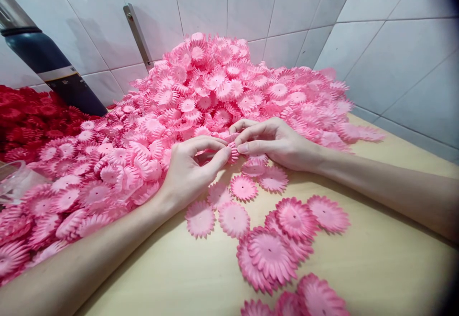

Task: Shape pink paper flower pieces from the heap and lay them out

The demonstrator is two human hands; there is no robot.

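Both hands meet at the front foot of a big heap of pink petal discs [215,86]. My left hand [195,165] pinches a small pink petal disc [233,152] between thumb and fingers. From the other side, my right hand [268,141] has its thumb and fingertips closed on the same disc. Just below the hands, several loose light pink discs [234,219] lie on the table. Nearer the front are larger, darker-edged pink discs [272,254], some overlapping.
A dark blue bottle [60,62] leans in view at the back left, beside a pile of red petals [32,120]. Clear plastic [19,182] shows at the left edge. White tiled walls [251,0] stand behind the pale wooden table [387,258].
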